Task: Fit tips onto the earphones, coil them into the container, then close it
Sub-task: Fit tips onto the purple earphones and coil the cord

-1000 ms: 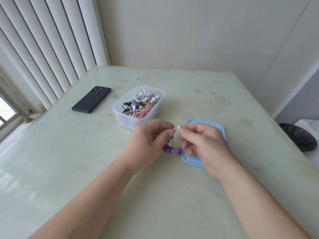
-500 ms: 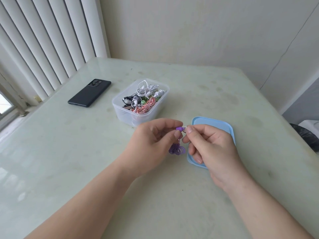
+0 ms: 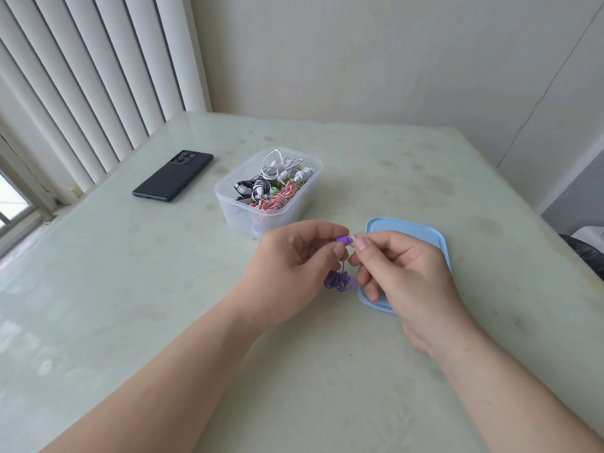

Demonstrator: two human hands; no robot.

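Our left hand (image 3: 294, 266) pinches the purple earbud (image 3: 342, 239) between thumb and forefinger, and its coil (image 3: 340, 281) hangs below. Our right hand (image 3: 402, 279) pinches a pale tip (image 3: 353, 239) against the bud, over the blue lid (image 3: 411, 230). The open container (image 3: 228, 195) of earphones sits just behind, with a phone (image 3: 173, 175) to its left on the pale table (image 3: 130, 305). Blinds (image 3: 81, 76) hang at left, and a plain wall (image 3: 359, 53) lies beyond.

The right hand (image 3: 402, 273) has brought the tip (image 3: 353, 239) against the purple earbud (image 3: 342, 239) — previously apart.
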